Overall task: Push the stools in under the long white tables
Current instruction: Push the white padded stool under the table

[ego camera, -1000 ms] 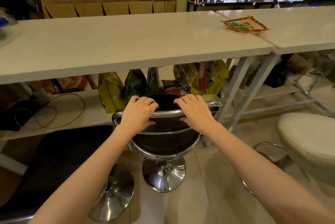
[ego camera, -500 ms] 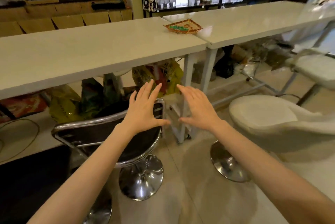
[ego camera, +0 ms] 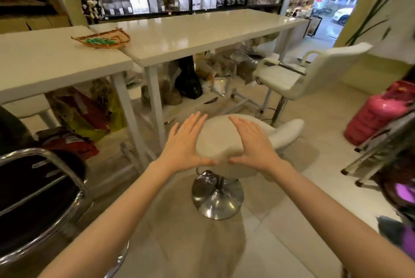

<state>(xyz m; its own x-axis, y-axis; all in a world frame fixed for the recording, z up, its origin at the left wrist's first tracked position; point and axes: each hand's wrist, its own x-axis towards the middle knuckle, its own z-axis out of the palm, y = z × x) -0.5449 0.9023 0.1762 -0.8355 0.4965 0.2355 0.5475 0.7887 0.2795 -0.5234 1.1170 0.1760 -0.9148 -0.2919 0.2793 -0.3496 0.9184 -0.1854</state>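
Note:
A white stool [ego camera: 224, 140] with a round chrome base [ego camera: 217, 195] stands on the floor in front of the right-hand long white table [ego camera: 197, 30]. My left hand [ego camera: 185, 142] and my right hand [ego camera: 252, 142] are spread over its seat, fingers straight, thumbs nearly meeting; whether they touch the seat is unclear. A black stool with a chrome frame [ego camera: 40, 201] sits at the lower left beside the left-hand white table [ego camera: 45, 62]. A white armchair stool [ego camera: 298, 75] stands at the right table's far end.
A woven tray [ego camera: 102, 38] with green bits lies where the two tabletops meet. Bags and packets [ego camera: 186, 80] crowd the shelf under the tables. A pink gas cylinder [ego camera: 377, 113] and a folded metal frame [ego camera: 379, 151] stand on the right. Dark shelving lines the back wall.
Both hands let go of the black stool's backrest and opened. The view swung right, and my hands now hover over the white stool's seat.

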